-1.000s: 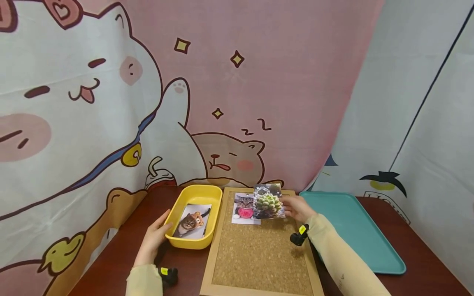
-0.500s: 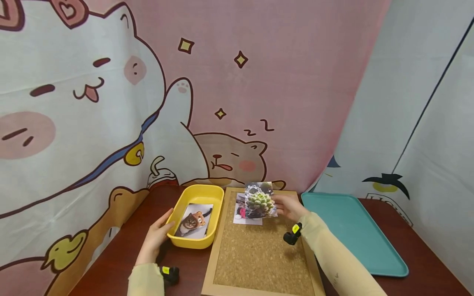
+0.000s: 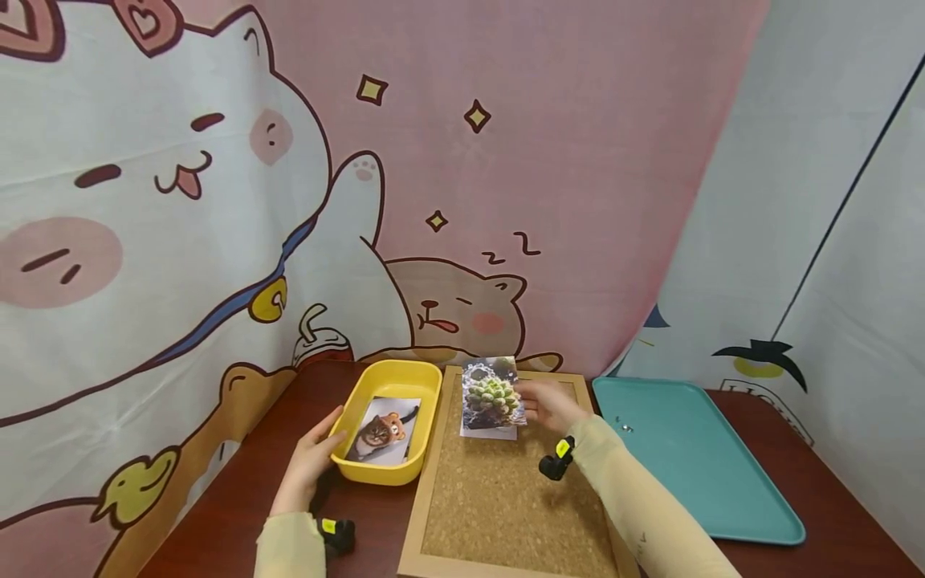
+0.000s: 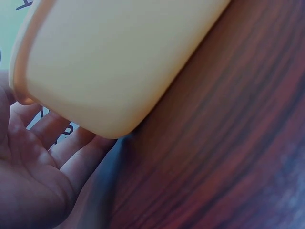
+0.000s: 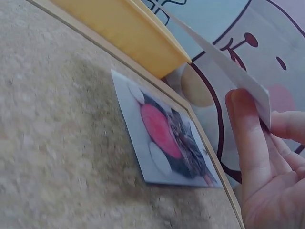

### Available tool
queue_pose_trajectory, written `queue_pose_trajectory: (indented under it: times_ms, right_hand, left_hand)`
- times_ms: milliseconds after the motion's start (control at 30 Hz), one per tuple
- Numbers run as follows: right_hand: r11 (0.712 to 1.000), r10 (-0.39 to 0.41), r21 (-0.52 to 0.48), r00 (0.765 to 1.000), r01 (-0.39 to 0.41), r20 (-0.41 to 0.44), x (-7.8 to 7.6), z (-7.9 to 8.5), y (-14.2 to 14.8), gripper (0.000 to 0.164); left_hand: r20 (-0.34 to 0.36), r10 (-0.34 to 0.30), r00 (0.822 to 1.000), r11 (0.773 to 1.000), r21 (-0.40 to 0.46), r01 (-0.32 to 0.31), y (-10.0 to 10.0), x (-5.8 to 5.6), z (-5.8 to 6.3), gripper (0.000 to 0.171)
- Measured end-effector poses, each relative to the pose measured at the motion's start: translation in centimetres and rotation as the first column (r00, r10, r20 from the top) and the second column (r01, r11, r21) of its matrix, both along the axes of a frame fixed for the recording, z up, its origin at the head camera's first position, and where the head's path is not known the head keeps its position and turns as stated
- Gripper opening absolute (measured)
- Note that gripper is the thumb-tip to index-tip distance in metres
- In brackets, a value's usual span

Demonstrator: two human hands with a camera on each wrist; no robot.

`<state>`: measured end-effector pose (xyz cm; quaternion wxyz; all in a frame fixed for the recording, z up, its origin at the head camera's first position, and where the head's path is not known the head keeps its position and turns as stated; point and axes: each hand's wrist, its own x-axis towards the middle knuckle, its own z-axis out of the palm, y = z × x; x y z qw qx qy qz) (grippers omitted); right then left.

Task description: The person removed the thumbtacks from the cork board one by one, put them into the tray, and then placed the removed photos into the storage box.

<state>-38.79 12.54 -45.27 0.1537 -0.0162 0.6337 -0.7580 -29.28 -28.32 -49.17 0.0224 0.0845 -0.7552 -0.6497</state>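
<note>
My right hand point(image 3: 549, 405) pinches a photo of a green succulent point(image 3: 491, 397) by its right edge, fingers and thumb on opposite faces. In the right wrist view this photo point(image 5: 224, 62) is seen nearly edge-on, raised above the corkboard. A cat photo with a pink ball point(image 5: 159, 136) lies at the board's far left; from the head it is mostly covered by the succulent photo. My left hand point(image 3: 307, 461) grips the near left corner of a yellow tub point(image 3: 386, 475), thumb at the rim, fingers against its outside point(image 4: 109, 86). Inside the tub lies a photo of a cat in a bear hat point(image 3: 383, 433).
The wood-framed corkboard point(image 3: 513, 506) lies between the yellow tub and a teal tray point(image 3: 708, 457). Small shiny bits point(image 3: 625, 428) sit on the tray's left part. A cartoon-printed cloth point(image 3: 578, 160) hangs behind the dark red table point(image 3: 217, 522).
My right hand has carried the succulent photo leftward, from beside the pinned-side cat photo to over it. The left hand stays on the tub.
</note>
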Motion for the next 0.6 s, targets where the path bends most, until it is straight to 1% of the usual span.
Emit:
queue_pose_trajectory:
  times_ms: [200, 433, 600]
  right_hand:
    - [1.000, 0.017, -0.003, 1.000, -0.017, -0.011, 0.2, 0.2, -1.2, 0.014]
    - [0.998, 0.067, 0.016, 0.998, -0.067, -0.013, 0.1, 0.9, -2.2, 0.014]
    - [0.994, 0.108, -0.004, 0.994, -0.108, -0.019, 0.0, 1.6, -2.9, 0.016]
  left_hand:
    - [-0.007, 0.013, 1.000, 1.000, -0.008, -0.013, 0.0, -0.1, -0.2, 0.053]
    - [-0.015, 0.027, 1.000, 1.000, -0.005, -0.027, 0.1, -0.2, -0.2, 0.052]
    - [-0.021, 0.033, 0.999, 0.999, -0.002, -0.033, 0.2, -0.2, -0.1, 0.053]
